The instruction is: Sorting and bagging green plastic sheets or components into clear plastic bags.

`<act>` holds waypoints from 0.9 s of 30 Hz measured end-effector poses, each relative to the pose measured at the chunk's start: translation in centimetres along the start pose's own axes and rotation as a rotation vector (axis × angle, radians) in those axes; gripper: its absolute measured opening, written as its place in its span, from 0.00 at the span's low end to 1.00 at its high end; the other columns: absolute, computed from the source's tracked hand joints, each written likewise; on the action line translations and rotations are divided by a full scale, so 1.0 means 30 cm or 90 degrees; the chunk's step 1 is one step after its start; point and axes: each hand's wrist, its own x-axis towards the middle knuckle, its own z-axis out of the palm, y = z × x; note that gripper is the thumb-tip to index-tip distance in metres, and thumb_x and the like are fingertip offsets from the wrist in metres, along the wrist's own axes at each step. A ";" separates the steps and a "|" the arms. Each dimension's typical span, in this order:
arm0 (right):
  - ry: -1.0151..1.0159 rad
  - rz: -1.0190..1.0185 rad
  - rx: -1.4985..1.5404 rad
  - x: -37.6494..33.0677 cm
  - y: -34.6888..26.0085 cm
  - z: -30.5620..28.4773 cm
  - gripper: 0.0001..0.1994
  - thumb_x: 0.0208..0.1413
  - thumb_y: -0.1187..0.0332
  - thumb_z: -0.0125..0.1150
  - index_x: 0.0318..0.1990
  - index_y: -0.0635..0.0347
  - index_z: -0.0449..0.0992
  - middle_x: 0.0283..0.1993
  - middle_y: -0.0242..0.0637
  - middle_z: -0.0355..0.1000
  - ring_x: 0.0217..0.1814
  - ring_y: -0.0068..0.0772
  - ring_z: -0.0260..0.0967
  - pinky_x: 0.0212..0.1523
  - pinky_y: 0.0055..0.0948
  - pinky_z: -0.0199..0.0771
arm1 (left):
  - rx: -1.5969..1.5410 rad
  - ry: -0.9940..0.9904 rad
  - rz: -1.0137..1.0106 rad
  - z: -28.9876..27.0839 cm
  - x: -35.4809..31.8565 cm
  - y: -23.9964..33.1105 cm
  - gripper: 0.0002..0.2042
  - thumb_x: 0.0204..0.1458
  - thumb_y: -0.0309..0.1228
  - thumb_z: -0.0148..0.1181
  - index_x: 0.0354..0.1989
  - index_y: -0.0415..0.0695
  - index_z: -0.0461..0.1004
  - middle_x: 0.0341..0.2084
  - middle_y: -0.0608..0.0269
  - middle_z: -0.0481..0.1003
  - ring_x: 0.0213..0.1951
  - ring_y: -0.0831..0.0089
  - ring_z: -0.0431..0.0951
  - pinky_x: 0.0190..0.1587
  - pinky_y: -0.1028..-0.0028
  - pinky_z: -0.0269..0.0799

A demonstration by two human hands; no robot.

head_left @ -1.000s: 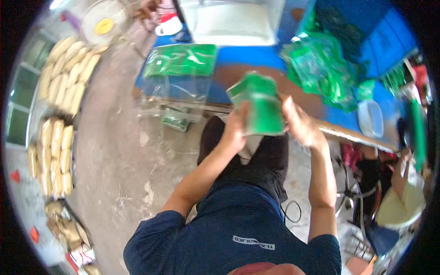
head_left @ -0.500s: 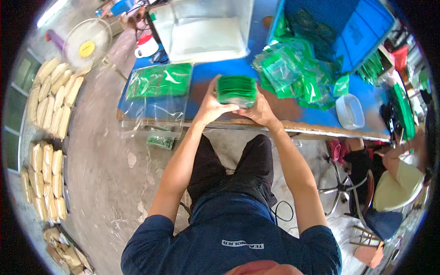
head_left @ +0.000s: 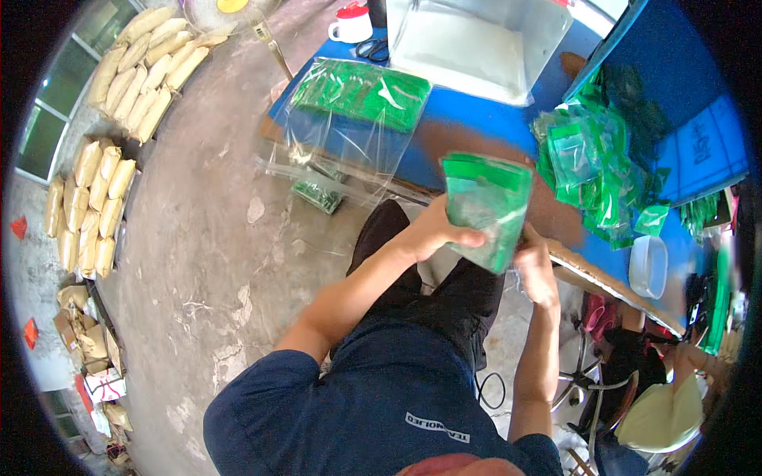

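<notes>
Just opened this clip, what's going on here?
A seated person in a dark blue shirt holds a stack of green plastic packets up in front of the table edge, left hand gripping its near side and right hand at its lower right. On the blue table lie a flat layer of green packets under clear film, a loose heap of more green packets to the right, and a white box behind. Tan sacks line the concrete floor at left.
</notes>
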 end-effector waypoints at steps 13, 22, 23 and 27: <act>0.062 0.419 0.811 -0.187 0.229 0.219 0.30 0.51 0.52 0.65 0.57 0.62 0.70 0.45 0.52 0.73 0.46 0.49 0.72 0.41 0.46 0.78 | 0.386 -0.248 0.083 -0.085 -0.114 -0.103 0.47 0.29 0.27 0.81 0.65 0.44 0.62 0.47 0.64 0.76 0.48 0.74 0.74 0.49 0.71 0.72; 0.018 0.123 0.134 -0.138 0.080 0.182 0.55 0.39 0.66 0.78 0.71 0.63 0.43 0.61 0.44 0.63 0.63 0.36 0.61 0.65 0.35 0.60 | -0.181 0.036 -0.030 -0.007 -0.287 -0.102 0.49 0.48 0.26 0.69 0.75 0.51 0.40 0.69 0.52 0.56 0.68 0.61 0.59 0.69 0.60 0.54; 0.001 0.118 0.124 -0.138 0.074 0.185 0.55 0.40 0.66 0.78 0.71 0.62 0.43 0.61 0.44 0.63 0.63 0.37 0.61 0.65 0.36 0.61 | -0.191 0.033 -0.022 0.000 -0.295 -0.099 0.48 0.49 0.25 0.68 0.75 0.51 0.40 0.69 0.52 0.56 0.68 0.61 0.59 0.69 0.60 0.55; 0.012 0.101 0.149 -0.144 0.071 0.204 0.53 0.41 0.67 0.77 0.71 0.61 0.44 0.61 0.45 0.63 0.63 0.37 0.62 0.64 0.37 0.61 | -0.176 0.026 -0.030 -0.010 -0.292 -0.081 0.48 0.49 0.24 0.68 0.75 0.51 0.41 0.69 0.52 0.55 0.69 0.60 0.59 0.68 0.59 0.55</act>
